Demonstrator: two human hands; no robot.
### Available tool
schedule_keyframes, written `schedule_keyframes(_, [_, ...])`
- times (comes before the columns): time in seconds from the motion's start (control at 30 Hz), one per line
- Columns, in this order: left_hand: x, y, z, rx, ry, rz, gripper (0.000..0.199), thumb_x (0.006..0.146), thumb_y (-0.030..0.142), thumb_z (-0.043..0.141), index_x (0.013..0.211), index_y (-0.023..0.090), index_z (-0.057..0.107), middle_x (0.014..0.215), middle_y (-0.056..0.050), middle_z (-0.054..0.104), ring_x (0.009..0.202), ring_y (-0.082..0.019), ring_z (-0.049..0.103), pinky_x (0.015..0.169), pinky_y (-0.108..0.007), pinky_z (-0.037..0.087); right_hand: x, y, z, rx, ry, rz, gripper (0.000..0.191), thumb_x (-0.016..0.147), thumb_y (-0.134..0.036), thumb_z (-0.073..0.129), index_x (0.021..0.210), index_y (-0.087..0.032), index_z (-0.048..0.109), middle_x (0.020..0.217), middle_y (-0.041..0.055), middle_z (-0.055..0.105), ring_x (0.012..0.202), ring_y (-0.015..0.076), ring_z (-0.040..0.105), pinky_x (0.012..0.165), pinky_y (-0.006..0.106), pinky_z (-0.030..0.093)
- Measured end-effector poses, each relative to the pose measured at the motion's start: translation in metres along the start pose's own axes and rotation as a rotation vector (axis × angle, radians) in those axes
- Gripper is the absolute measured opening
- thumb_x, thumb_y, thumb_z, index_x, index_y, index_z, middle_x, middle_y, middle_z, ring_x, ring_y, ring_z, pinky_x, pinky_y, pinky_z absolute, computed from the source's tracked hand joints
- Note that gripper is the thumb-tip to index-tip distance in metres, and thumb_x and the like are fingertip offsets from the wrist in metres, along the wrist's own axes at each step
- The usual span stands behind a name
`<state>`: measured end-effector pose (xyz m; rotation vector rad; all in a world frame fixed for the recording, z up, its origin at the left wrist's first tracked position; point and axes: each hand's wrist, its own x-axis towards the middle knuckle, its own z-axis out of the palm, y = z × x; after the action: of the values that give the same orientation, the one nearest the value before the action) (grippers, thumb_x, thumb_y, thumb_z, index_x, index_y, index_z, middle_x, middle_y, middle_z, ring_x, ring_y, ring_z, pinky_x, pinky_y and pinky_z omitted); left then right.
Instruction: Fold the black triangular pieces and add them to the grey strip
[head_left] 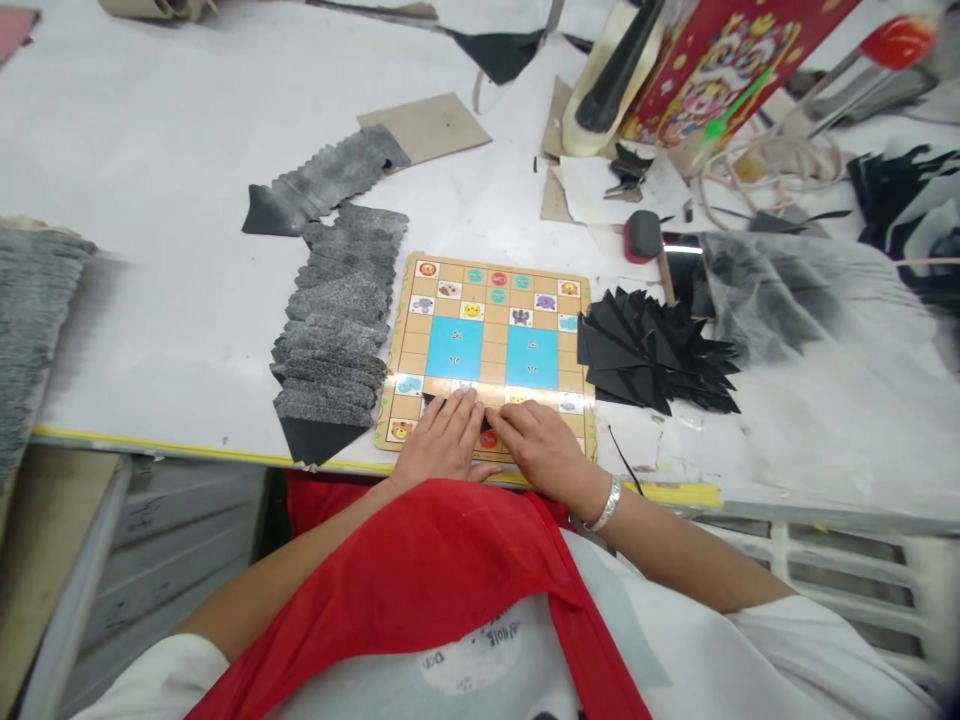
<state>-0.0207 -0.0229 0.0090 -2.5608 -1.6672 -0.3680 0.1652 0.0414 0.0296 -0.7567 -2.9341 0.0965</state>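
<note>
My left hand (444, 435) lies flat with its fingers stretched out, pressing on a small black sheet piece (487, 423) that it mostly covers. Beside it, my right hand (541, 445) has its fingers drawn together, with the tips at the right end of that piece. Under both hands is a board-game board (495, 345) with animal pictures and two blue rectangles. To its right lies a fanned heap of black pointed pieces (652, 350). A long overlapping row of grey fuzzy-backed pieces (334, 315) runs along its left side.
A brown card (439, 130) lies behind the grey row. At the back right stand a red printed box (720, 70), a white container with a black tool, and tangled cords. Clear plastic (817, 300) lies to the right. Yellow tape (682, 494) marks the table's front edge.
</note>
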Motion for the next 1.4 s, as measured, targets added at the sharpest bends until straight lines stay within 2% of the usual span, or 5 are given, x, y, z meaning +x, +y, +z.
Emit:
schedule_keyframes(0.37, [-0.005, 0.002, 0.011, -0.06, -0.023, 0.009, 0.071, 0.081, 0.06, 0.05, 0.135, 0.014, 0.042, 0.142, -0.02, 0.038, 0.134, -0.033, 0.032, 0.106, -0.046, 0.029, -0.022, 0.007, -0.001, 0.039, 0.076, 0.02, 0.031, 0.092, -0.02, 0.043, 0.119, -0.009, 0.056, 0.098, 0.0126, 0.06, 0.086, 0.0209, 0.046, 0.076, 0.035, 0.041])
schedule_keyframes(0.6, [-0.004, 0.004, 0.012, -0.038, -0.014, 0.022, 0.075, 0.08, 0.064, 0.048, 0.135, 0.014, 0.043, 0.141, -0.021, 0.039, 0.132, -0.035, 0.033, 0.105, -0.048, 0.03, -0.028, 0.009, 0.007, 0.124, 0.227, 0.194, 0.031, 0.09, -0.016, 0.043, 0.117, -0.015, 0.059, 0.1, 0.0102, 0.062, 0.091, 0.0193, 0.051, 0.081, 0.033, 0.041])
schedule_keyframes(0.8, [-0.003, 0.006, 0.012, -0.042, -0.007, 0.043, 0.078, 0.079, 0.066, 0.047, 0.137, 0.014, 0.04, 0.14, -0.016, 0.043, 0.132, -0.039, 0.031, 0.105, -0.052, 0.027, -0.031, 0.005, 0.009, 0.113, 0.15, 0.085, 0.035, 0.091, -0.02, 0.043, 0.124, -0.017, 0.055, 0.102, 0.0095, 0.06, 0.088, 0.019, 0.049, 0.079, 0.033, 0.039])
schedule_keyframes(0.97, [-0.003, 0.007, 0.014, -0.048, -0.004, 0.027, 0.08, 0.079, 0.069, 0.044, 0.138, 0.015, 0.04, 0.14, -0.017, 0.043, 0.133, -0.038, 0.03, 0.105, -0.052, 0.026, -0.029, 0.005, 0.009, 0.109, 0.114, 0.099, 0.034, 0.09, -0.019, 0.044, 0.122, -0.016, 0.055, 0.102, 0.0105, 0.059, 0.088, 0.0192, 0.047, 0.079, 0.034, 0.038])
schedule_keyframes(1.4, [0.0, 0.016, 0.015, -0.007, -0.019, -0.024, 0.079, 0.079, 0.067, 0.046, 0.138, 0.016, 0.04, 0.143, -0.015, 0.038, 0.132, -0.041, 0.03, 0.103, -0.055, 0.028, -0.026, 0.005, 0.01, 0.216, 0.259, 0.245, 0.033, 0.089, -0.011, 0.039, 0.117, -0.014, 0.057, 0.1, 0.0106, 0.059, 0.092, 0.0192, 0.05, 0.082, 0.034, 0.042])
